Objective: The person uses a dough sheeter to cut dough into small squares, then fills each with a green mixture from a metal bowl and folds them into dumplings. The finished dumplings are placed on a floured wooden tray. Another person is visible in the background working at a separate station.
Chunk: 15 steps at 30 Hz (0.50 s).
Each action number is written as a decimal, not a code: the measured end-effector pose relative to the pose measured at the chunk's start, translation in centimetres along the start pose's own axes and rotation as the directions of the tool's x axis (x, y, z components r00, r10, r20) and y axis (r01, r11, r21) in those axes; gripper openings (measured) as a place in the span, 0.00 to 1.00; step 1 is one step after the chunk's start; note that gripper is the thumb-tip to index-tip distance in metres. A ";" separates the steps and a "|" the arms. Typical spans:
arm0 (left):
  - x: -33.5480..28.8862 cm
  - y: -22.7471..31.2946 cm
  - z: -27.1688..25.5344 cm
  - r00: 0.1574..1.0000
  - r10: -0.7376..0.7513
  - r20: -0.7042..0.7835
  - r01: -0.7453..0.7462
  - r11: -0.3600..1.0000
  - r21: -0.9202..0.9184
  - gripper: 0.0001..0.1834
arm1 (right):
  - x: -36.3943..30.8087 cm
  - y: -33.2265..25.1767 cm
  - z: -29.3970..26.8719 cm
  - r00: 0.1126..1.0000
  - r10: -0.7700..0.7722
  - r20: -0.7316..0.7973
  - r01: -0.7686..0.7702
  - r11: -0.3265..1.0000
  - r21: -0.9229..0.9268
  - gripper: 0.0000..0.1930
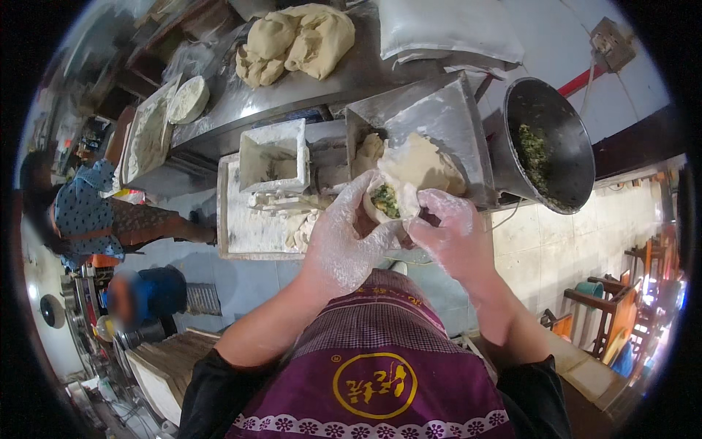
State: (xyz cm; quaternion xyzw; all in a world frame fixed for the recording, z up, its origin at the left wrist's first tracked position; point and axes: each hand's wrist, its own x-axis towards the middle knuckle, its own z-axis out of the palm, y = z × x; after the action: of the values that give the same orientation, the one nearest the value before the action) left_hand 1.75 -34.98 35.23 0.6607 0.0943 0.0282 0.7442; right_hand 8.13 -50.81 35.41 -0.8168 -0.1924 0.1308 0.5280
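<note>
Between my two floury hands is a half-closed dumpling [385,200], its pale wrapper folded round a green and yellowish filling that still shows in the opening. My left hand [342,238] cups it from the left, with thumb and fingers curved around its edge. On the other side my right hand [453,228] pinches the rim of the wrapper between closed fingers. Just beyond them, a lump of dough [428,164] lies in a metal tray [468,121]. A large metal bowl [578,146] to the right holds chopped green filling [535,157].
A floury wooden board [238,219] carries a white square container [252,157] and dough pieces [300,233]. Large dough lumps [322,44] sit on the metal counter [227,102] behind, beside a white sack [450,29]. Two people [91,205] are at the far left. Wooden stools [610,307] stand right.
</note>
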 end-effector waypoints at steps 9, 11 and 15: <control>2.3 0.4 1.2 0.967 -0.141 0.214 0.226 0.860 -0.457 0.31 | 1.1 0.7 -5.9 0.981 0.161 0.112 -0.195 0.853 0.484 0.15; 3.2 0.9 1.9 0.951 -0.156 0.269 0.276 0.818 -0.504 0.21 | 2.2 1.0 -6.9 0.999 0.014 0.050 -0.027 0.961 0.275 0.14; 6.1 1.6 5.3 0.949 -0.257 0.184 0.289 0.940 -0.179 0.07 | 3.1 0.5 -10.7 0.988 -0.127 0.088 0.141 0.973 -0.182 0.13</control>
State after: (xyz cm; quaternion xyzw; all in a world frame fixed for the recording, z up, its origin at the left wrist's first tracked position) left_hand 8.78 -38.95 36.78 0.5618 0.1226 -0.1185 0.8095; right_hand 15.42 -58.28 39.27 -0.8425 -0.2785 0.1070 0.4485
